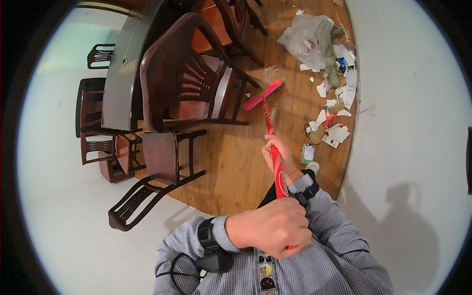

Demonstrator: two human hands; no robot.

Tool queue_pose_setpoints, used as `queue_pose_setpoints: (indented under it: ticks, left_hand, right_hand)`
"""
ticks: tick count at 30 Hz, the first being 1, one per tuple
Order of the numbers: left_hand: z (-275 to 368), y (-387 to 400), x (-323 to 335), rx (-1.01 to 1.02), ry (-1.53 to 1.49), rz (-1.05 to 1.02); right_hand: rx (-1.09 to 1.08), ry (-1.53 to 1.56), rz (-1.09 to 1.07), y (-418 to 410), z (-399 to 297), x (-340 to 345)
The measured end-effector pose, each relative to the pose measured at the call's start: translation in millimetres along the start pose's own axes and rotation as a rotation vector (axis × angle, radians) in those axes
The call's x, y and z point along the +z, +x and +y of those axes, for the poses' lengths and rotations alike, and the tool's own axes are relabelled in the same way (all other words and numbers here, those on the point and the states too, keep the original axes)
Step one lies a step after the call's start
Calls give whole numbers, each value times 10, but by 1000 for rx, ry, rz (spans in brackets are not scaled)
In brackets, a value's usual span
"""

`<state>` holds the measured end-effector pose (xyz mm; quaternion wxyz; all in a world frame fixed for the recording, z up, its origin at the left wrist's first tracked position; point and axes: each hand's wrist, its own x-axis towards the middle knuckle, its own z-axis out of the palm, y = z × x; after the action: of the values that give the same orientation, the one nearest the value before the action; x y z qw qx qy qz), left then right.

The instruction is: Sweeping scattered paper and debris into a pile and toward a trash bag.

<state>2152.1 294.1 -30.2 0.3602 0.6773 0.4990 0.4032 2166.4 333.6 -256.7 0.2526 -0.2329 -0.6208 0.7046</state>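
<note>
Both of my hands are on the red wrapped handle (268, 123) of a broom. My left hand (273, 225) is closed in a fist around the handle's upper end, close to my chest. Further down, my right hand (278, 153) wraps the shaft. The pink broom head (262, 96) is down at the wooden floor (228, 158), beside a dark wooden chair. A crumpled piece of clear plastic (273, 73) lies against the far side of the head. Its bristles are hard to make out.
Along the white wall (402, 110) on the right lies litter: torn white paper (348, 92), a clear plastic bag (304, 38) and a small white box (330, 141). To the left stand a large wooden armchair (158, 73), a smaller chair (160, 156) and a table (123, 88).
</note>
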Motion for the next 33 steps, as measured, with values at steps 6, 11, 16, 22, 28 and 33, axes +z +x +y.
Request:
queue_pose_setpoints:
  ticks: [6, 11, 16, 22, 28, 33]
  left_hand:
    - [-181, -48, -84, -19, 59, 82]
    - [-128, -294, -496, -165, 119, 100]
    - [-203, -522, -757, -179, 108, 103]
    - [-190, -399, -867, -131, 234, 88]
    - [-404, -372, -1938, -223, 1135, 696]
    - [-839, -369, -2291, -520, 1403, 739]
  right_hand:
    - [33, -330, -71, 143, 45, -490]
    - [1101, 709, 28, 135, -515, -462]
    - [1061, 764, -219, 103, -903, -254]
    - [1140, 542, -195, 170, -941, -408]
    - [1387, 298, -280, -7, -821, -1025]
    - [1451, 154, -284, 168, -875, -1250]
